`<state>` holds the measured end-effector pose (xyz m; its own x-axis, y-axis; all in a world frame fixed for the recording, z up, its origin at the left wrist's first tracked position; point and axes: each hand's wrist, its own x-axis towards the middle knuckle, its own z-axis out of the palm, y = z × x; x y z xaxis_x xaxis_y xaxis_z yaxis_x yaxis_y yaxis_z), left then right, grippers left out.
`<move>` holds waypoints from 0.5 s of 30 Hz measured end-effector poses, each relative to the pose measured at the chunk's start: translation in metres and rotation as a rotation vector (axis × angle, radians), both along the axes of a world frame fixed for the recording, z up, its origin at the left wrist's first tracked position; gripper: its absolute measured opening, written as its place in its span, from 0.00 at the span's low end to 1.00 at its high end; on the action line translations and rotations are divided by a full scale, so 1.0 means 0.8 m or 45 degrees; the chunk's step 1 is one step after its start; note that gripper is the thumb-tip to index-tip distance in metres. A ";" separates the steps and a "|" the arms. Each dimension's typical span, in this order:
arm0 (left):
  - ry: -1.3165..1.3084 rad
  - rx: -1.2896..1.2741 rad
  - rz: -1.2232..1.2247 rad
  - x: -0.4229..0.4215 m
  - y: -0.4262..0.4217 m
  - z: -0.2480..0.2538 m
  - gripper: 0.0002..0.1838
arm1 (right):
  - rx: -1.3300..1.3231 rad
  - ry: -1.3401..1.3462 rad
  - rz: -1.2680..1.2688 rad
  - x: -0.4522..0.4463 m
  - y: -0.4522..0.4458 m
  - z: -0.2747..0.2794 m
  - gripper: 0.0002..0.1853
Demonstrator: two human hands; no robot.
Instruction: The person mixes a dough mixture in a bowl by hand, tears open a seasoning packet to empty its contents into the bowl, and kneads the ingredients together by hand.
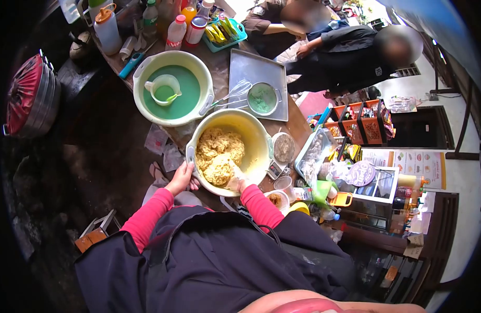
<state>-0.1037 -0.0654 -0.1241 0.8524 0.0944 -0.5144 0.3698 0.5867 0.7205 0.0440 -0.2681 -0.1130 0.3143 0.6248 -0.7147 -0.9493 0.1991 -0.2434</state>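
A large pale basin (257, 136) stands at the table's near edge, with lumpy yellow-brown dough (218, 151) on its left side. My left hand (183, 178) grips the basin's rim by its left handle. Inside the basin, at the dough's lower right edge, is my right hand (237, 180); dough seems to coat its fingers, and their pose is unclear. Another basin (140, 88) behind holds green liquid (185, 107) and a clear measuring jug (163, 89). Beside it a whisk (238, 89) and a sieve with green powder (262, 99) rest on a metal tray (244, 65).
Bottles (176, 32) and a turquoise basket of sachets (222, 34) line the table's back. Right of my basin are a round container (283, 147), a clear tub (314, 151) and plastic cups. Two people (350, 60) are beyond the table. A lidded steamer (34, 96) is at far left.
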 end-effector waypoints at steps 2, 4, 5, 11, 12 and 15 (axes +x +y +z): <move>-0.018 -0.024 0.003 -0.001 0.001 0.003 0.20 | 0.289 0.263 -0.122 -0.011 0.016 -0.008 0.28; -0.002 -0.023 -0.004 0.000 0.003 0.011 0.20 | 0.505 0.472 -0.189 -0.018 0.035 -0.013 0.29; 0.015 -0.022 -0.010 -0.001 0.003 0.013 0.20 | 0.420 0.470 -0.241 -0.023 0.044 -0.013 0.29; 0.025 -0.047 -0.020 -0.001 0.005 0.010 0.20 | -0.168 0.285 -0.480 -0.035 0.089 -0.024 0.37; 0.030 -0.058 -0.030 0.000 0.006 0.011 0.20 | -0.163 0.283 -0.482 -0.036 0.089 -0.032 0.37; 0.034 -0.028 -0.050 -0.003 0.008 0.010 0.19 | 0.034 0.102 -0.516 -0.038 0.088 -0.035 0.39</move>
<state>-0.1058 -0.0586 -0.1158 0.8414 0.0493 -0.5382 0.4117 0.5868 0.6973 0.0136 -0.1975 -0.1410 0.4824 0.4805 -0.7324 -0.8086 0.5657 -0.1614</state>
